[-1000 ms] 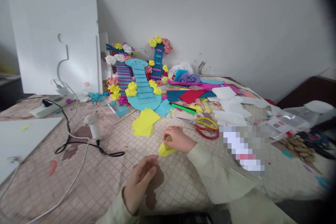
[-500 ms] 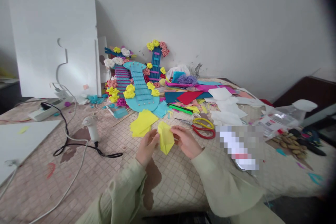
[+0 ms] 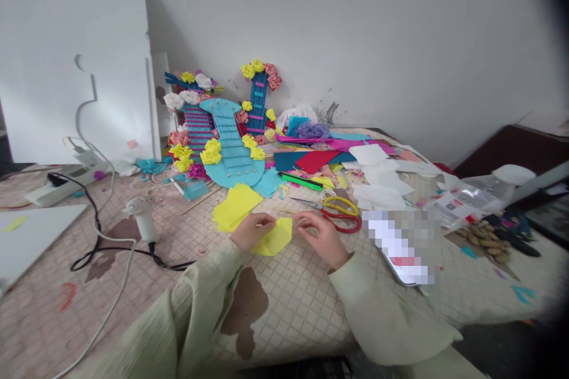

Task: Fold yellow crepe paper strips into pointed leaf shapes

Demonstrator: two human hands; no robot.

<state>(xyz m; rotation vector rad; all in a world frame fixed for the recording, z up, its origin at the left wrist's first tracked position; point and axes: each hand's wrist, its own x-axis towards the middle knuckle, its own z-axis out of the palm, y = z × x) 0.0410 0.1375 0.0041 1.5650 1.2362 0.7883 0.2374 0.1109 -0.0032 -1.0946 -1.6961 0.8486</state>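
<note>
A piece of thin yellow paper (image 3: pixel 275 241) is being held just above or on the checked tablecloth (image 3: pixel 306 302), front and centre, between the two hands; its left part is pinched by the left hand (image 3: pixel 253 231), thumb and fingers drawn together on it; at its right edge the right hand (image 3: pixel 323 240) is poised, fingers curled and only narrowly parted, and whether the paper is touched there cannot be told; just behind the left hand, a stack of yellow sheets (image 3: pixel 235 206) is spread; beyond the right hand the scissors (image 3: pixel 323 205) are laid, red and yellow handles towards it; farther back, a light blue board (image 3: pixel 229 136) is seen, decorated with yellow paper flowers (image 3: pixel 211 152) and strung with dark lines.
</note>
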